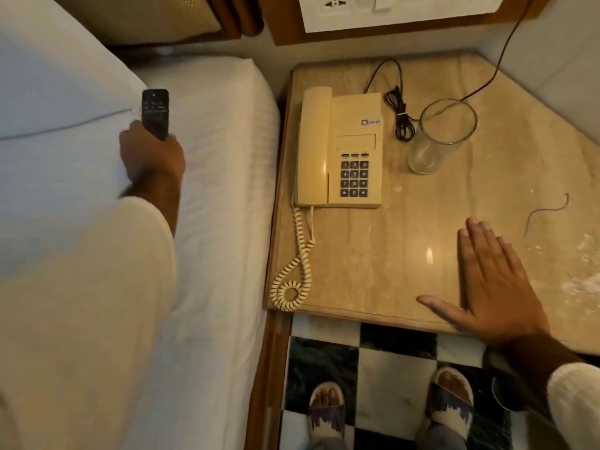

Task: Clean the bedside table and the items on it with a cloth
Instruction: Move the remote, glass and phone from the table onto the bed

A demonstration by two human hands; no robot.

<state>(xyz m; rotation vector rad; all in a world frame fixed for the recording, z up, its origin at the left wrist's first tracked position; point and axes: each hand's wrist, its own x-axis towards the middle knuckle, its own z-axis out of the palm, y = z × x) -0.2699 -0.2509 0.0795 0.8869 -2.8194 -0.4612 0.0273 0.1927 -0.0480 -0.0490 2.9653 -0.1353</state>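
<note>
The beige marble bedside table [373,254] fills the right half of the view. A cream telephone [339,151] lies on its left part, its coiled cord [295,271] trailing to the front edge. An empty clear glass [438,138] stands behind and to the right of the phone. My left hand [151,157] is over the bed, closed around a black remote control [155,113]. My right hand [487,284] hovers flat and open above the table's front right part, holding nothing. No cloth is in view.
A white bed [211,157] lies left of the table. A bundled black cable [401,112] sits behind the phone. A loose thread [548,211] and white dust [584,280] mark the table's right side. My sandalled feet [326,414] stand on a checkered floor.
</note>
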